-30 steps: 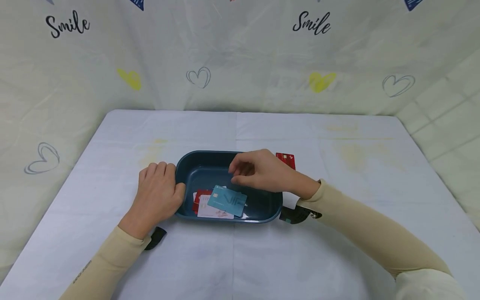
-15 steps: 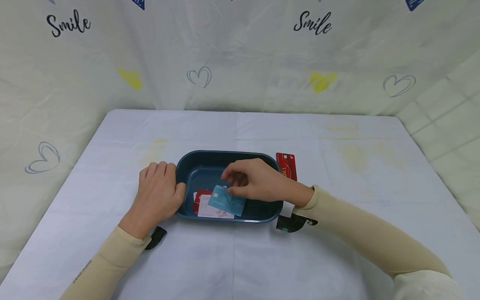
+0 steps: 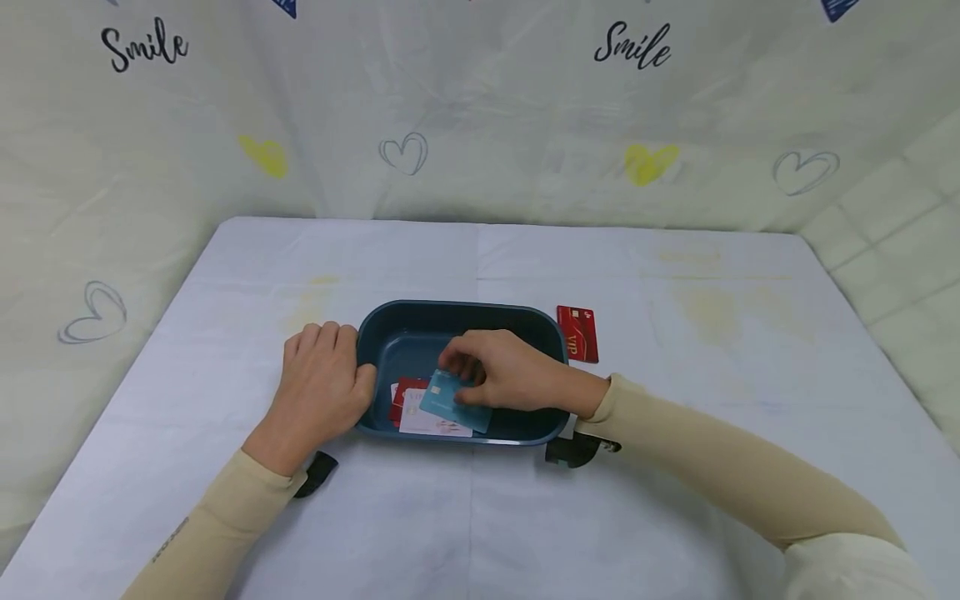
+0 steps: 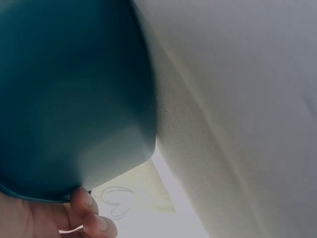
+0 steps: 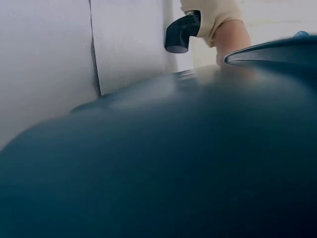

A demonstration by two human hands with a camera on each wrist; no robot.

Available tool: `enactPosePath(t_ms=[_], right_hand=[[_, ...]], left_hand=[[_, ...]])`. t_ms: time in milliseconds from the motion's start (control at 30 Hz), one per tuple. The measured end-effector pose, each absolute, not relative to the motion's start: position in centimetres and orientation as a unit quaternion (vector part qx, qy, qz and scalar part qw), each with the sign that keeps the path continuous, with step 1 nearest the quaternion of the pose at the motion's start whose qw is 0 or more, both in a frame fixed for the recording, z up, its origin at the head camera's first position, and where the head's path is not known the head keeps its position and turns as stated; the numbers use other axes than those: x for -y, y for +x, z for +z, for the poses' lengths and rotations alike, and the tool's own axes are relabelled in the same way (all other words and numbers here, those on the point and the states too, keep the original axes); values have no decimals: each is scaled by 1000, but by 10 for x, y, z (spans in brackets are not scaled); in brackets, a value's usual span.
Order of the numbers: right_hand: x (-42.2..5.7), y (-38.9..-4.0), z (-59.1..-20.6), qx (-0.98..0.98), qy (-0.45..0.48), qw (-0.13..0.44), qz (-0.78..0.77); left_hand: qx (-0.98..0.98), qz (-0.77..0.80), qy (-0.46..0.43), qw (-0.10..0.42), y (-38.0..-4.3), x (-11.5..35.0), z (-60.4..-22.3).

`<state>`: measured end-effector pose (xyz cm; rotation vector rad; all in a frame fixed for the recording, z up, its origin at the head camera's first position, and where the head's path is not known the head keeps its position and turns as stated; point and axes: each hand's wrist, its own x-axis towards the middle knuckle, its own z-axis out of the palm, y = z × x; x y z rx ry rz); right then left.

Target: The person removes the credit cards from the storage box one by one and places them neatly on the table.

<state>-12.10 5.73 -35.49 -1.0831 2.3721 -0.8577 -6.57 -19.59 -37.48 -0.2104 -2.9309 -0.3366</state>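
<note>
A dark blue rectangular tub with rounded corners stands mid-table. My left hand grips its left rim; in the left wrist view the fingertips curl over the rim beside the tub's outer wall. Inside, my right hand has thumb and curled fingers at a light blue card, pinching it and covering part of it. Under that card lie a white card and a red card, partly overlapped. The right wrist view is mostly filled by the tub's wall, hiding the right fingers.
Another red card, marked VIP, lies on the white tablecloth just past the tub's upper right corner. Black wrist cameras sit under both wrists. A printed cloth backdrop hangs behind the table.
My right hand has come down and left inside the tub, onto the light blue card. The red card beyond the tub is more fully uncovered. My left hand has stayed on the rim.
</note>
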Motion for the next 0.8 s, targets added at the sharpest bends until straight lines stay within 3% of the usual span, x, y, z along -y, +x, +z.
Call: enactPosePath(t_ms=[800], right_hand=[[-55,-121,-366,-871,-367,227,-233]], left_hand=[[985,-112,-77,108,-66,195,-377]])
